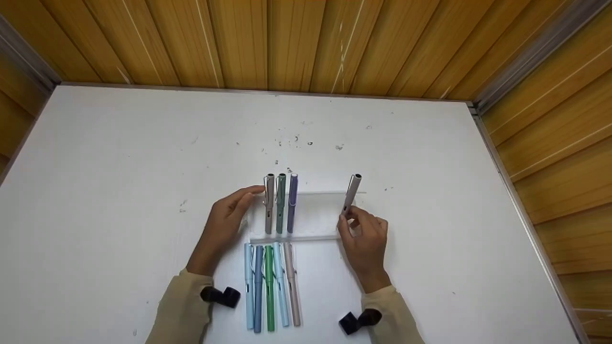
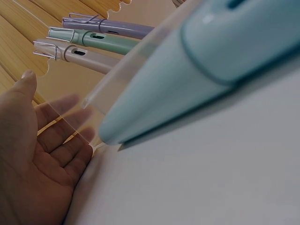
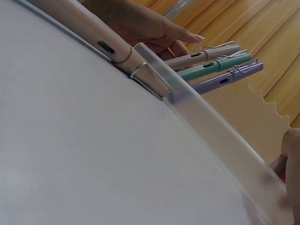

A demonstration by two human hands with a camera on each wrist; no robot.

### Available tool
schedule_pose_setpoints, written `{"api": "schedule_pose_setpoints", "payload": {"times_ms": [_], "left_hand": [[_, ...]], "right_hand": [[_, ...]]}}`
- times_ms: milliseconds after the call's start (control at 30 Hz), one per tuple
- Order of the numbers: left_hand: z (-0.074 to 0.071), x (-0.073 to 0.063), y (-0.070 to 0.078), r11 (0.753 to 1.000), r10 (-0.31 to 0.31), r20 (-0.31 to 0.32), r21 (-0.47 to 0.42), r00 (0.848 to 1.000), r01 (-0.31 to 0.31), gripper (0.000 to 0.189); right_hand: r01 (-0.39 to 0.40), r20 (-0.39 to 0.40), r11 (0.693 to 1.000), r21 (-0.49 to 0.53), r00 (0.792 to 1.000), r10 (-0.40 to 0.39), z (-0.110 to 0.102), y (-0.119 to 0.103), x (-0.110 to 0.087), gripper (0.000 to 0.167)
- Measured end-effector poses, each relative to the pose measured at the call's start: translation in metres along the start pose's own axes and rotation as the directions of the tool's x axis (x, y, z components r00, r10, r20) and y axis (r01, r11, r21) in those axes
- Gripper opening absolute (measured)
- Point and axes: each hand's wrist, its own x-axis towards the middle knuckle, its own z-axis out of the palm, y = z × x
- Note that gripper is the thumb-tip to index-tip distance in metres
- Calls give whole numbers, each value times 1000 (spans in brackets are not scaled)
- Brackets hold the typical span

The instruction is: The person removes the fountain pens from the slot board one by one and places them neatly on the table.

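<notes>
My right hand (image 1: pixel 367 234) pinches the lower part of a pale greyish pen (image 1: pixel 353 189) between thumb and fingers, at the right end of a clear plastic pen stand (image 1: pixel 318 215). That pen leans a little to the right. At the stand's left end is my left hand (image 1: pixel 228 215), its fingers extended; in the left wrist view several fingers (image 2: pixel 63 136) show through the clear panel. Near that hand, three capped pens rest side by side in the stand: taupe (image 1: pixel 269 205), dark green (image 1: pixel 280 205) and purple (image 1: pixel 292 205).
Several pens lie in a row before the stand: light blue (image 1: pixel 248 286), slate blue (image 1: pixel 258 291), bright green (image 1: pixel 269 289), another light blue (image 1: pixel 280 284) and a pinkish-brown one (image 1: pixel 291 286). The white table (image 1: pixel 119 191) meets wood-patterned walls (image 1: pixel 287 43) behind and at the sides.
</notes>
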Motion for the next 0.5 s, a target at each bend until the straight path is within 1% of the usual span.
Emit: {"api": "schedule_pose_setpoints", "payload": {"times_ms": [100,233,500], "left_hand": [[0,0,-1,1000,-13,2,-6,1000,13,32],[-1,-1,0,1000,-11,0,-13,1000,11,32],[0,-1,1,1000,-17,-4,-8,1000,17,31]], "right_hand": [[-3,2,1000,-8,1000,3,-4,4,0,18],[-13,-9,1000,-22,1000,13,-9,9,1,17],[-58,-39,998,-34,998,57,-21,22,1,14]]}}
